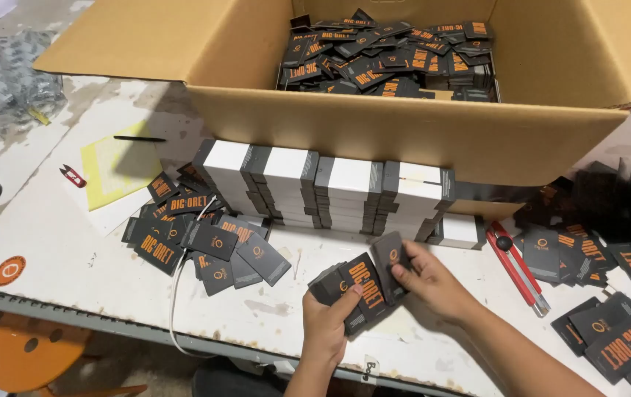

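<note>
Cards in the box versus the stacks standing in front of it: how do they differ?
The cards in the box lie jumbled, faces up; the stacks stand in neat rows, edges squared. The box cards show orange print, while the stacks show white and grey banded sides. Both are dark cards.

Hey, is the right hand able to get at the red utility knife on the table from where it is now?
Probably yes. The red utility knife lies bare on the table just right of the right hand, nothing between them, though that hand is holding dark tags.

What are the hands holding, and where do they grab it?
The left hand grips a fanned stack of black tags by its lower edge; the right hand pinches its upper right corner.
</note>
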